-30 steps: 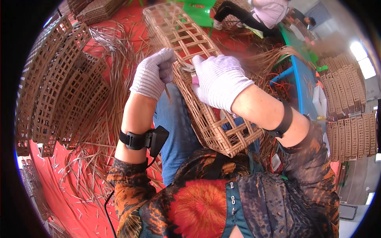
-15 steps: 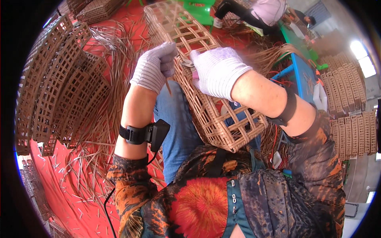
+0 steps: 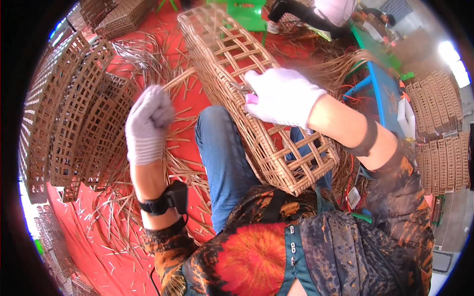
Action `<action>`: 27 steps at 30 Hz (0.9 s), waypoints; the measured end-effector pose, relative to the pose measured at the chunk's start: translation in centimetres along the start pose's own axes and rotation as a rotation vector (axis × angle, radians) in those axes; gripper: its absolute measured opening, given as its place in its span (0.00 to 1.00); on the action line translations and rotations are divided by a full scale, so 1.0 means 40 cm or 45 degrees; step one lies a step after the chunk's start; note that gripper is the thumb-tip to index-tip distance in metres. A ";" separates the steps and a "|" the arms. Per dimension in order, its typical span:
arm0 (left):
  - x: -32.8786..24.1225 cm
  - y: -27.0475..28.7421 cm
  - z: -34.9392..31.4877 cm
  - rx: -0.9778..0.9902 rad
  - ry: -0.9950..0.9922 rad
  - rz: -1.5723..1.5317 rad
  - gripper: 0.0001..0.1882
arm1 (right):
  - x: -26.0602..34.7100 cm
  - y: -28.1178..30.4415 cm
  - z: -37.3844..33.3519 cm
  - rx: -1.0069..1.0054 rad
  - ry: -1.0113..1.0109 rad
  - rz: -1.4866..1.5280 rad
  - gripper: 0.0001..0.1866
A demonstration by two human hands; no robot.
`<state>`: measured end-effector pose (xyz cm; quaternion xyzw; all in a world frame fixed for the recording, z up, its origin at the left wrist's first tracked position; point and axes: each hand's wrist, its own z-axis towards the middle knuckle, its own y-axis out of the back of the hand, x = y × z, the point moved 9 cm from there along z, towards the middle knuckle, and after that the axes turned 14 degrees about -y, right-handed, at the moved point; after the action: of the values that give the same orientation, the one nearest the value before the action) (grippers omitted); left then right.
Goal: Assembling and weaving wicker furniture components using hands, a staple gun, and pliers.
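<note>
A long brown woven basket [image 3: 284, 170] with an open grid leans lengthwise across my lap, its near end by my waist. Over its upper side, my right hand [image 3: 284, 96] in a whitish knit glove is closed round a small metal tool, apparently pliers, with a pink handle [image 3: 252, 98]. The tool's metal tip [image 3: 239, 87] lies against the weave. Left of the basket and apart from it, my gloved left hand [image 3: 149, 126] is closed. A pale brown weaving strip [image 3: 180, 79] runs from its fingers toward the basket's side; the fingertips are partly hidden.
Stacked woven panels [image 3: 69, 118] stand at the left, and more stacks [image 3: 442, 158] at the right. Loose strips [image 3: 138, 59] litter the red floor covering [image 3: 74, 217]. A green chair [image 3: 252, 17] and a blue table [image 3: 382, 93] are beyond the basket. Another person [image 3: 306, 17] works at the far side.
My left hand has moved away from the basket, left and toward me, with a strip now showing at its fingers. My right hand and the basket have shifted slightly right.
</note>
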<state>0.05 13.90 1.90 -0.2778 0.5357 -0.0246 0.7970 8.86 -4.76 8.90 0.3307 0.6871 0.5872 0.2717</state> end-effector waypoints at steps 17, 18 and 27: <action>0.131 -0.195 0.338 0.117 -0.437 1.602 0.19 | -0.844 -0.218 -0.236 -0.457 -1.023 0.268 0.23; 0.131 -0.127 0.359 0.121 -0.495 1.955 0.21 | -0.888 -0.246 -0.256 -0.390 -1.109 0.297 0.21; 0.229 -0.061 0.409 -0.124 -0.369 1.977 0.25 | -1.518 -0.443 -0.744 -0.334 -2.090 0.048 0.27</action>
<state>18.78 15.57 -0.21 0.1404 0.4675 0.5987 0.6350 22.25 -72.01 -4.64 0.6308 0.1908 0.2392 0.7131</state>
